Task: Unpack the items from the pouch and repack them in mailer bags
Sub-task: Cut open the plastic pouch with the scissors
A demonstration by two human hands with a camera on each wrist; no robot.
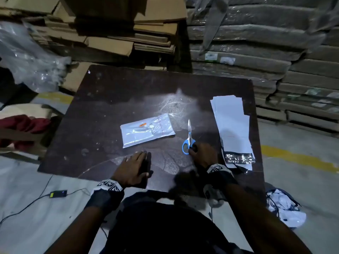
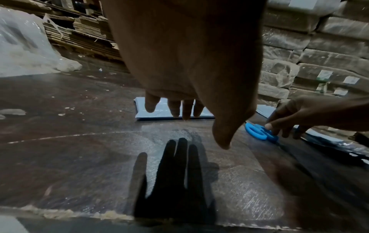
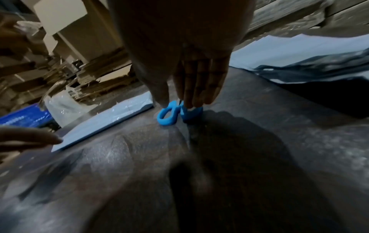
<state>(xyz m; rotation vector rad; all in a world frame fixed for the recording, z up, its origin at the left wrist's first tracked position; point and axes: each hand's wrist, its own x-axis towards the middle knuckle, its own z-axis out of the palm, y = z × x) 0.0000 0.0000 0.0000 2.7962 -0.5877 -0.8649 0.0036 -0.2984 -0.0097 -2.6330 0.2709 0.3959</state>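
A clear plastic pouch [image 1: 146, 130] [image 2: 163, 108] [image 3: 111, 119] with small items inside lies flat in the middle of the dark table [image 1: 102, 99]. To its right lie scissors [image 1: 189, 133] [image 2: 257, 131] [image 3: 166, 116] with blue handles, blades pointing away from me. My right hand [image 1: 192, 149] [image 3: 178, 103] pinches the handles between thumb and fingers. Near the front edge, my left hand [image 1: 145, 163] hovers flat over the table with straight fingers, holding nothing, just short of the pouch. A stack of white mailer bags [image 1: 231, 121] [image 3: 289, 47] lies along the table's right side.
Flattened cardboard [image 1: 128, 33] is piled behind the table, with wrapped bundles [image 1: 256, 43] stacked at the back right. Clear plastic [image 1: 31, 57] and a red cloth [image 1: 23, 125] lie to the left. On the floor are a power adapter [image 1: 58, 193] and crumpled white bags [image 1: 286, 209].
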